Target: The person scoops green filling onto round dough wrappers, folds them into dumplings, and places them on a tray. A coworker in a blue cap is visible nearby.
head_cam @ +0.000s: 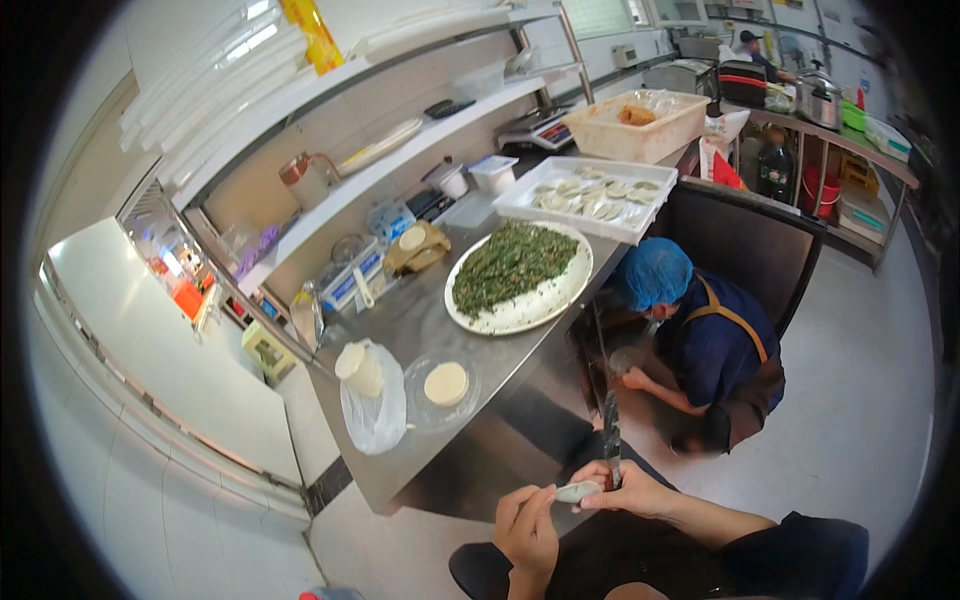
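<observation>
Between my two hands is a pale folded dumpling (pixel 577 492), held off the table's front edge. The fingertips of my left hand (pixel 529 525) pinch one end of it. My right hand (pixel 619 487) grips the other end and also holds a narrow upright spatula or knife (pixel 612 427), smeared along its blade. On the steel table, a white oval plate (pixel 525 319) bears chopped green filling (pixel 510 262). Nearer lie a stack of round dough wrappers (pixel 447 384) on clear plastic and a taller stack (pixel 360 371) in a plastic bag. Several dumplings (pixel 592 196) lie in a white tray (pixel 540 214).
A co-worker in a blue hair net (pixel 656 274) crouches at the right beside an open door (pixel 750 232) under the steel table (pixel 397 315). A cream bin (pixel 637 135) and a scale (pixel 536 131) stand beyond the tray. A shelf (pixel 420 135) overhangs the table's back.
</observation>
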`<act>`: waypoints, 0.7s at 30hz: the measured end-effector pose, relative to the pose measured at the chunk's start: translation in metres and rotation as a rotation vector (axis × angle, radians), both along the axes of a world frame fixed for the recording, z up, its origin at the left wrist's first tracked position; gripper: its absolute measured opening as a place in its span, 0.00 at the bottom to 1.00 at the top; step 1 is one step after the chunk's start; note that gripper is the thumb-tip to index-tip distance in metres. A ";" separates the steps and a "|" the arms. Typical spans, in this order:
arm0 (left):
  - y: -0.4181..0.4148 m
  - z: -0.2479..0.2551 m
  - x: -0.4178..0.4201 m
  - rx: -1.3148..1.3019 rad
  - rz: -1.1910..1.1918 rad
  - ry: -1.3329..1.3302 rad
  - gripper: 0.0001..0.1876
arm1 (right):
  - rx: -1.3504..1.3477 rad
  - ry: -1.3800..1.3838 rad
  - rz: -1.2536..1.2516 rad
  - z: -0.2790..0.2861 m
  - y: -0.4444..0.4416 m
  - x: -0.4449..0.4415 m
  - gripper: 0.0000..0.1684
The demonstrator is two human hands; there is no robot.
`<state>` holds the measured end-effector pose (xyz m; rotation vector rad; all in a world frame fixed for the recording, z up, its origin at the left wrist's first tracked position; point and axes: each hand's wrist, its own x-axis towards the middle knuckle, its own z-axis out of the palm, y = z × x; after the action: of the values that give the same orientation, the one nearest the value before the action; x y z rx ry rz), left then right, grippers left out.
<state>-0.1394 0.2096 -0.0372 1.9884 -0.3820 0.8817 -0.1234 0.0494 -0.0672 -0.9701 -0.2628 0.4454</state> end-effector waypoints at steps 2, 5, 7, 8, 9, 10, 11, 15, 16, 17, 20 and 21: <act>0.001 0.005 0.004 0.009 -0.147 0.141 0.14 | -0.078 -0.023 -0.041 -0.004 -0.015 0.004 0.17; -0.006 0.013 0.015 -0.311 -0.184 0.259 0.20 | -0.203 0.067 -0.001 -0.011 -0.038 0.025 0.19; 0.009 0.000 0.023 -0.162 -0.150 0.234 0.18 | -0.346 -0.088 -0.104 0.004 -0.057 0.052 0.18; 0.020 -0.010 0.024 -0.080 -0.124 0.208 0.16 | -0.494 -0.033 -0.140 0.015 -0.070 0.071 0.16; 0.026 -0.022 0.026 -0.001 -0.117 0.184 0.14 | -0.592 -0.207 -0.223 -0.017 -0.092 0.109 0.16; 0.027 -0.038 0.035 -0.019 -0.202 0.206 0.15 | -0.500 -0.263 -0.331 0.027 -0.113 0.121 0.16; 0.031 -0.058 0.043 0.044 -0.216 0.124 0.16 | -0.540 -0.324 -0.403 0.037 -0.139 0.148 0.18; 0.045 -0.160 0.045 -0.050 -0.042 0.207 0.16 | -0.935 -0.531 -0.810 0.037 -0.230 0.331 0.20; 0.049 -0.179 0.041 -0.119 -0.041 0.271 0.16 | -1.133 -0.556 -0.937 0.050 -0.229 0.359 0.20; 0.050 -0.189 0.042 -0.192 -0.060 0.336 0.16 | -1.346 -0.571 -1.078 0.061 -0.233 0.377 0.20; 0.047 -0.176 0.061 0.184 -0.158 0.127 0.16 | -1.626 -0.522 -1.125 0.063 -0.254 0.415 0.16; 0.048 -0.182 0.063 0.204 -0.182 0.132 0.15 | -1.693 -0.500 -1.109 0.058 -0.252 0.424 0.15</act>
<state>-0.0761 0.2574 -0.2194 2.1450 -0.5857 0.6140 0.3006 -0.2031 -0.0088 -2.6359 0.3415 -0.8285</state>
